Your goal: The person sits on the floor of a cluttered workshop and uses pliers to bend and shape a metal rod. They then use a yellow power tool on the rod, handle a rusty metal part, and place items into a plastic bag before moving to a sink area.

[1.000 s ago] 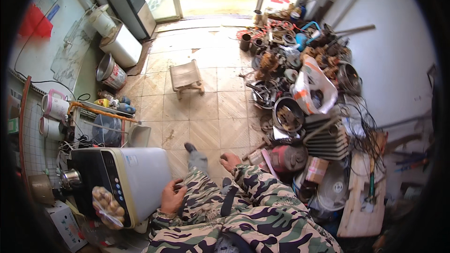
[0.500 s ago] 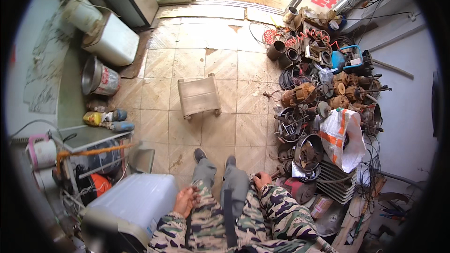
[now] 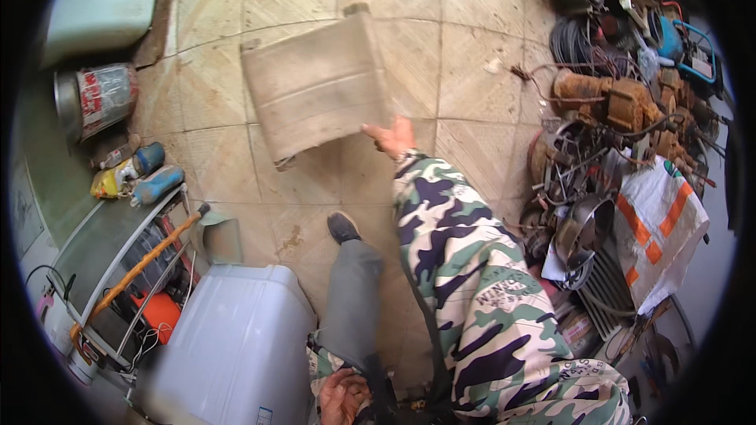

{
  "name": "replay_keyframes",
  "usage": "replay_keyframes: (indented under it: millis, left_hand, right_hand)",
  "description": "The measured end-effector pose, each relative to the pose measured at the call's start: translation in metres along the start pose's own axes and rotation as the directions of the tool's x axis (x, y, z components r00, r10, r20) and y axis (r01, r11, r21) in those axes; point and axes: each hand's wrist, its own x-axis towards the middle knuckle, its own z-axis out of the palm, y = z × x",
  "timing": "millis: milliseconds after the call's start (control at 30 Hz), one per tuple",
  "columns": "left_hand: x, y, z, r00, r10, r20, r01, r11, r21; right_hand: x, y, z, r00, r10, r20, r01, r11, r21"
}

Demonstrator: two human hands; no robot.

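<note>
A low stool (image 3: 315, 79) with a worn beige seat stands on the tiled floor ahead of me, set a little askew to the tile lines. My right hand (image 3: 394, 138) reaches out to its near right corner. The thumb side lies against the seat's edge and the other fingers are partly hidden, closed on that corner. Close to my body at the bottom, my left hand (image 3: 344, 395) has its fingers curled in. Whether anything is inside them is hidden.
A big pale plastic bin (image 3: 236, 338) stands at my left, beside a rack with an orange-brown stick (image 3: 150, 260). Bottles (image 3: 157, 185) and a metal bucket (image 3: 102, 98) are further off. Rusty motor parts (image 3: 622, 102) and a white-orange sack (image 3: 661, 228) crowd the right.
My right hand has gone from beside my leg forward to the stool. The view has moved closer to the stool, which now sits more askew. My left hand has dropped nearer my body.
</note>
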Motion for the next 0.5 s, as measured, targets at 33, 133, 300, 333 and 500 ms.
replay_keyframes:
  millis: [33, 133, 300, 333, 500]
  left_hand:
    - [0.003, 0.0, 0.0, 1.0, 0.017, 0.023, -0.019, 0.996, 0.087]
    - [0.008, 0.005, 0.008, 0.999, -0.007, 0.043, -0.001, 0.982, 0.186]
    - [0.007, 0.016, 0.023, 0.991, -0.091, 0.093, 0.037, 0.879, 0.475]
    - [0.004, 0.017, 0.018, 0.994, -0.078, 0.071, 0.031, 0.859, 0.51]
    - [0.043, 0.057, -0.04, 0.963, -0.18, 0.202, -0.018, 0.703, 0.711]
  right_hand:
    - [-0.007, 0.003, 0.009, 0.997, -0.063, -0.049, 0.052, 0.98, -0.19]
    - [-0.085, -0.058, 0.046, 0.988, 0.026, -0.15, -0.046, 0.99, -0.136]
    - [-0.172, -0.027, 0.053, 0.876, 0.439, -0.2, -0.46, 0.885, -0.07]
    - [-0.211, -0.025, 0.05, 0.862, 0.464, -0.204, -0.47, 0.882, 0.024]
    - [-0.388, -0.027, -0.033, 0.756, 0.638, -0.148, -0.485, 0.696, 0.529]
